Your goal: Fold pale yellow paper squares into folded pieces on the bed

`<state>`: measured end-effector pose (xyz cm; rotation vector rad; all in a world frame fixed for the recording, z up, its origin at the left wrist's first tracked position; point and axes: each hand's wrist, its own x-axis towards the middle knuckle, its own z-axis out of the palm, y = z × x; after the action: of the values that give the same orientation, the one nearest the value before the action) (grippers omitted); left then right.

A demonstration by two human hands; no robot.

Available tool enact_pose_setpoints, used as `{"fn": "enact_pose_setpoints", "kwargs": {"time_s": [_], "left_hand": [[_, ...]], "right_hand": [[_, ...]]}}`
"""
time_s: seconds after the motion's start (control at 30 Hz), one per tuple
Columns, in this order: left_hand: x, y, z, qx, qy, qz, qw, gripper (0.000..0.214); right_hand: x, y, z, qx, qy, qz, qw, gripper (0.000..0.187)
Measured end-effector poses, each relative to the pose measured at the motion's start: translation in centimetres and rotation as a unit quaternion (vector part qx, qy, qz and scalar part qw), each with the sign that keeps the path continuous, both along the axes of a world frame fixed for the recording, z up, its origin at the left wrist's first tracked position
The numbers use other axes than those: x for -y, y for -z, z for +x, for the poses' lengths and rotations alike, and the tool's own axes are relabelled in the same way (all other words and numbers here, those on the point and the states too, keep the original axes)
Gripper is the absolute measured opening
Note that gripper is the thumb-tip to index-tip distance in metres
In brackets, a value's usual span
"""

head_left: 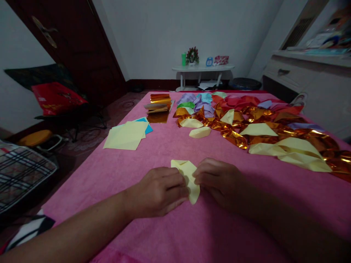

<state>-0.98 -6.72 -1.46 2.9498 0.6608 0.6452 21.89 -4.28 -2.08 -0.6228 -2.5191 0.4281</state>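
Between my two hands is a partly folded piece of pale yellow paper [188,171], just above or on the pink cloth. My left hand [163,191] grips its left edge, fingers curled and the thumb mostly hidden. From the other side my right hand [216,179] pinches the right edge with bent fingers. Beyond them lies a folded yellow paper piece [200,132], apart from both hands. To the left, flat yellow sheets [126,136] overlap a blue sheet [148,129].
A pink cloth [164,146] covers the work surface. Shiny gold paper [159,98] is stacked at the back. Folded gold, yellow, purple and red pieces [255,113] spread over the right side. Farther off stand a white table [203,68] and, at left, a chair with a red bag [57,96].
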Motion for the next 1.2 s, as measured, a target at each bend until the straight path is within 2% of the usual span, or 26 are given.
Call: {"fn": "enact_pose_setpoints", "kwargs": {"time_s": [0.73, 0.93, 1.2], "left_hand": [[-0.09, 0.2, -0.04, -0.007, -0.003, 0.002, 1.0, 0.018], [-0.16, 0.27, 0.01, -0.003, 0.001, -0.01, 1.0, 0.027], [-0.09, 0.17, 0.14, 0.0, -0.004, 0.0, 1.0, 0.022]], "right_hand": [[-0.05, 0.07, 0.15, -0.001, -0.004, -0.005, 1.0, 0.02], [-0.04, -0.01, 0.11, -0.004, -0.008, -0.013, 1.0, 0.019], [-0.05, 0.14, 0.19, -0.005, -0.007, -0.017, 1.0, 0.019]]}}
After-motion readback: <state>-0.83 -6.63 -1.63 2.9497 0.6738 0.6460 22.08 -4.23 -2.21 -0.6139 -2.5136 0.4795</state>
